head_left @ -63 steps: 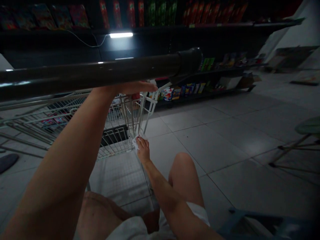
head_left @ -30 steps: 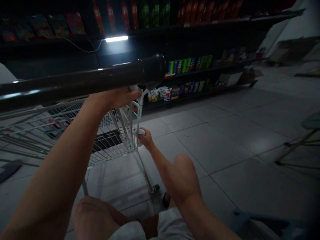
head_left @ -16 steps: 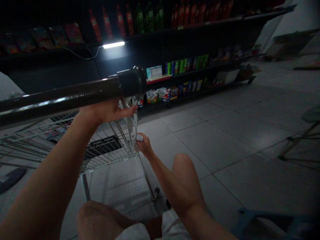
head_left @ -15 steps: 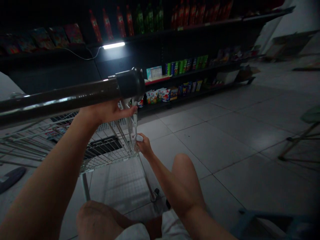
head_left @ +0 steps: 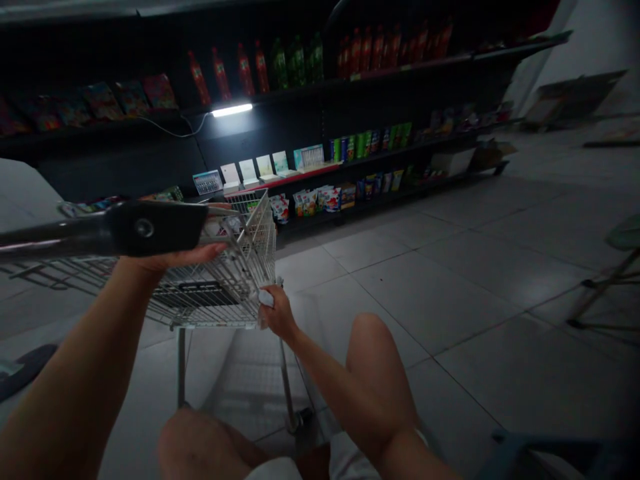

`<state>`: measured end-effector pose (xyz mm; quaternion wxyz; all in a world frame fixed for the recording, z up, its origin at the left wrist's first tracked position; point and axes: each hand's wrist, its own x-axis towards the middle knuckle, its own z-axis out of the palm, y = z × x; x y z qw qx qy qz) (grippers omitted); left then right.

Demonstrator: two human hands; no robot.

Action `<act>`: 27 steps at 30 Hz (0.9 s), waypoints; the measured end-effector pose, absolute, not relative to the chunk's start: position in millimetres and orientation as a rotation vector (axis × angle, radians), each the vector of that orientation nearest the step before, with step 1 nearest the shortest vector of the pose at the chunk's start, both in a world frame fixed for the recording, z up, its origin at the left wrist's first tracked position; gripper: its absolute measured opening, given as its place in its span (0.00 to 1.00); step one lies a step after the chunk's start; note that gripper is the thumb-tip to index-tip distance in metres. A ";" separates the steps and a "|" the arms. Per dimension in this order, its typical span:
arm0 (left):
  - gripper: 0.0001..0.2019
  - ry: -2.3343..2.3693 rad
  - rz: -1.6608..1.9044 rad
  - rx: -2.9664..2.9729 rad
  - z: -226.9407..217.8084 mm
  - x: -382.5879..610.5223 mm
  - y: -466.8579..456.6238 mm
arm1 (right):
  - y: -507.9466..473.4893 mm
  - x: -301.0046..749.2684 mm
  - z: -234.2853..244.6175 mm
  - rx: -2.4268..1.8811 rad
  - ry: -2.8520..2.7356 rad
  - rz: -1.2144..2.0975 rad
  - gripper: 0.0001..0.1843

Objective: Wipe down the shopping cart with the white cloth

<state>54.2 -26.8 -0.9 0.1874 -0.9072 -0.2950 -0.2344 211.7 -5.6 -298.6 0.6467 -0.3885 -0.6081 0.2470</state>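
While braced beneath the black tubular cart handle point(head_left: 150, 228) at centre left, left hand point(head_left: 173, 257) spread fairly wide. Fingers stretched almost straight along the underside of the bar, touching it; thumb out of sight behind it.

Lower and nearer the middle of the frame, right hand point(head_left: 279, 315) closed tight around a small crumpled white cloth point(head_left: 266, 298). Cloth pressed against the lower right corner of the silver wire shopping cart point(head_left: 235, 267), right at the joint of basket and upright leg. Only a small wad of cloth peeking above the knuckles — the rest buried in the fist.

Just right of that wrist, a bare raised knee point(head_left: 370, 333). Under the basket, pale grey tiled floor point(head_left: 450, 280), with one small cart wheel point(head_left: 299, 420) low in the middle of the frame.

Across the top — dark store shelving point(head_left: 350, 100), lined with red and green bottles point(head_left: 280, 63) above and coloured packets point(head_left: 320, 199) lower down. A white strip light point(head_left: 231, 110) glowing left of centre in the upper part. At the far right edge, part of a green-seated chair point(head_left: 620, 240), well apart from the cart.
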 end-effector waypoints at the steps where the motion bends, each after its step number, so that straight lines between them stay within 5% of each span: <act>1: 0.31 -0.824 -0.687 -2.504 -1.6 45.2 -25.7 | -7.8 214.6 -292.6 -0.852 -1.432 0.539 0.15; 10: 0.14 -0.937 -1.051 -2.234 -34.8 37.8 -53.4 | -15.8 201.6 -166.0 -0.434 -1.422 0.093 0.18; 18: 0.12 -1.199 -1.598 -2.131 -48.6 34.4 -40.3 | 15.6 158.4 -337.3 -0.877 -1.546 0.297 0.16; 20: 0.11 -1.160 -1.664 -2.138 -48.3 26.9 -34.2 | 14.6 163.0 -345.9 -0.964 -1.535 0.391 0.15; 27: 0.16 -1.203 -1.703 -2.028 -52.0 10.4 -24.3 | 13.4 140.4 -203.7 -0.503 -1.620 0.039 0.20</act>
